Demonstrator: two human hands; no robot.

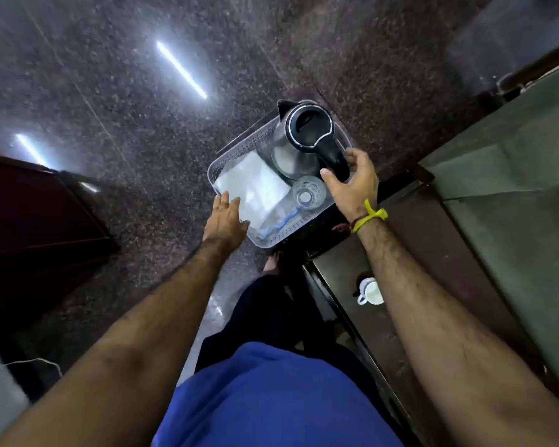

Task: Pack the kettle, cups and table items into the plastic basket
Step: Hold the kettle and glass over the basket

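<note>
A grey perforated plastic basket (239,148) sits at the end of a dark table, overhanging the floor. Inside it stands a steel kettle (291,153) with a black lid and handle. My right hand (352,182) is wrapped around the kettle's black handle. A clear glass (309,191) stands in the basket beside the kettle. A white packet in clear plastic (255,185) lies flat in the basket's left half. My left hand (225,221) rests on the basket's near left rim, fingers spread. A white cup (370,291) lies on the table near my right forearm.
The dark table (417,253) runs along my right side. A green cloth-covered surface (513,188) lies beyond it on the right. A dark red cabinet (29,227) stands on the left. Speckled granite floor (126,91) fills the rest.
</note>
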